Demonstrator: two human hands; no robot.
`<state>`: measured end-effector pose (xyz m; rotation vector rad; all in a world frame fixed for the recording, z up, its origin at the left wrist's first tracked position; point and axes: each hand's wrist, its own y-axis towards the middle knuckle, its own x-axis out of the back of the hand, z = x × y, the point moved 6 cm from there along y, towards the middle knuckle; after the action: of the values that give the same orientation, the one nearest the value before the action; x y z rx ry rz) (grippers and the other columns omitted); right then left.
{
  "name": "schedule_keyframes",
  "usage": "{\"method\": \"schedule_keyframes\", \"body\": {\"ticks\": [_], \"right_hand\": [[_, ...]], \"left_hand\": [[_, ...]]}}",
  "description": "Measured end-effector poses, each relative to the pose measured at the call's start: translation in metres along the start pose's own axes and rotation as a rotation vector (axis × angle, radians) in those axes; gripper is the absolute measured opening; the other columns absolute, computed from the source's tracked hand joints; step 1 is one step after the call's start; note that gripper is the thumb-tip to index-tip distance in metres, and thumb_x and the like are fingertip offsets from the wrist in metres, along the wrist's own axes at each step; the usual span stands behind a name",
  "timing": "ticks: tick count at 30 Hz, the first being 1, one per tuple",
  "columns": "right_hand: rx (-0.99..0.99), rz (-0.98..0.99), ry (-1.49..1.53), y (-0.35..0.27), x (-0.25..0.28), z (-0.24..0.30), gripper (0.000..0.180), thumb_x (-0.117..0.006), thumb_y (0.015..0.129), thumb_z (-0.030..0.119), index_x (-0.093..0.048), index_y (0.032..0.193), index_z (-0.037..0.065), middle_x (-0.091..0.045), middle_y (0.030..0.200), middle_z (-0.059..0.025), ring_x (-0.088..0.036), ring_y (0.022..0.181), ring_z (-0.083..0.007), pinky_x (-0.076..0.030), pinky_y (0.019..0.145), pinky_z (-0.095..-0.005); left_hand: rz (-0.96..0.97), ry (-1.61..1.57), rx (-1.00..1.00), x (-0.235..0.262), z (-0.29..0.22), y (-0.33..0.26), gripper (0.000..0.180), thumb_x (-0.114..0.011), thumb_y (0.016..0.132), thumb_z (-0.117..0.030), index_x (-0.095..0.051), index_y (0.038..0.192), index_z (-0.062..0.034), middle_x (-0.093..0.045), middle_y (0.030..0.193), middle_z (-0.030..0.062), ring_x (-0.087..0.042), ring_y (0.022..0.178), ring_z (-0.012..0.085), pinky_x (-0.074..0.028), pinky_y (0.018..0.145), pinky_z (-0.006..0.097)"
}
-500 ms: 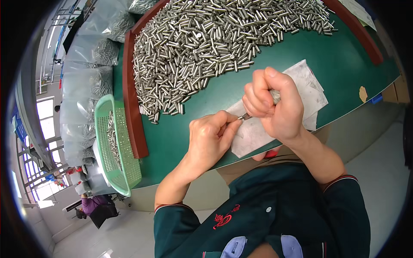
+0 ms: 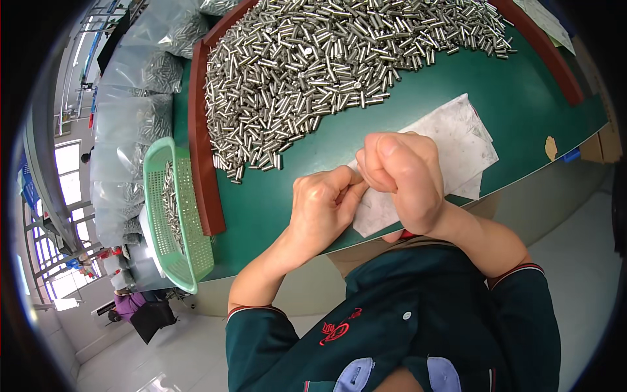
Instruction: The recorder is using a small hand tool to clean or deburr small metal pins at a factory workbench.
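My left hand (image 2: 321,208) is closed in a pinch, thumb against forefinger, over the near end of a white cloth or paper sheet (image 2: 454,144). In the earlier frame a small metal pin showed between those fingertips; now it is hidden. My right hand (image 2: 406,178) is a fist, its knuckles touching or nearly touching the left fingertips. It is wrapped round a slim hand tool, whose metal shaft showed earlier and is now covered by the fist. Beyond both hands a large heap of shiny metal pins (image 2: 294,72) lies on the green tabletop (image 2: 261,209).
Red-brown rails (image 2: 202,163) border the heap on the left and right. A green plastic basket (image 2: 196,248) holding more pins stands at left. Several clear bags of pins (image 2: 157,72) line up behind it. A cardboard box (image 2: 594,147) is at far right. Someone in purple (image 2: 129,307) is in the background.
My right fist has come down and slightly left, closing in on the left fingertips and covering the tool's shaft and the pin. My left hand has barely moved.
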<state>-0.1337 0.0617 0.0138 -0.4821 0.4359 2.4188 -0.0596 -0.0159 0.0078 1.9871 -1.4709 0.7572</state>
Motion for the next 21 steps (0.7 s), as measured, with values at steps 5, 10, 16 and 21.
{"method": "schedule_keyframes", "body": {"ticks": [5, 10, 16, 21], "right_hand": [[0.038, 0.028, -0.088, -0.001, -0.005, 0.003, 0.030, -0.036, 0.082, 0.016, -0.032, 0.056, 0.001, -0.034, 0.049, -0.0051, -0.030, 0.046, -0.0119, -0.026, 0.042, -0.0284], [0.009, -0.019, -0.058, 0.001, 0.003, -0.006, 0.030, -0.032, 0.083, 0.014, -0.032, 0.055, 0.003, -0.033, 0.049, -0.0026, -0.029, 0.044, -0.0093, -0.025, 0.041, -0.0266], [-0.072, -0.041, 0.214, 0.006, 0.007, -0.004, 0.034, -0.029, 0.086, 0.016, -0.028, 0.053, 0.007, -0.026, 0.047, 0.0029, -0.021, 0.043, -0.0052, -0.018, 0.040, -0.0218], [-0.095, -0.030, 0.206, 0.008, 0.007, -0.007, 0.035, -0.029, 0.087, 0.016, -0.028, 0.053, 0.007, -0.026, 0.047, 0.0029, -0.021, 0.043, -0.0052, -0.018, 0.040, -0.0220]], "left_hand": [[0.017, -0.011, 0.007, 0.001, -0.004, 0.002, 0.004, -0.062, 0.067, 0.000, -0.058, 0.067, -0.0007, -0.052, 0.052, 0.0128, -0.051, 0.043, 0.0257, -0.040, 0.042, 0.031], [0.005, -0.015, 0.023, 0.002, 0.004, -0.002, 0.005, -0.062, 0.070, -0.004, -0.059, 0.071, 0.0004, -0.052, 0.050, 0.0109, -0.051, 0.042, 0.0220, -0.039, 0.042, 0.029], [0.134, -1.270, 0.304, 0.006, 0.036, 0.005, 0.010, -0.053, 0.084, -0.014, -0.050, 0.086, -0.0047, -0.050, 0.073, 0.0031, -0.034, 0.054, 0.0044, -0.031, 0.051, 0.018], [0.114, -1.514, 0.456, 0.003, 0.049, 0.005, 0.012, -0.052, 0.086, -0.018, -0.050, 0.087, -0.0065, -0.049, 0.076, 0.0042, -0.032, 0.053, 0.0046, -0.029, 0.050, 0.018]]}}
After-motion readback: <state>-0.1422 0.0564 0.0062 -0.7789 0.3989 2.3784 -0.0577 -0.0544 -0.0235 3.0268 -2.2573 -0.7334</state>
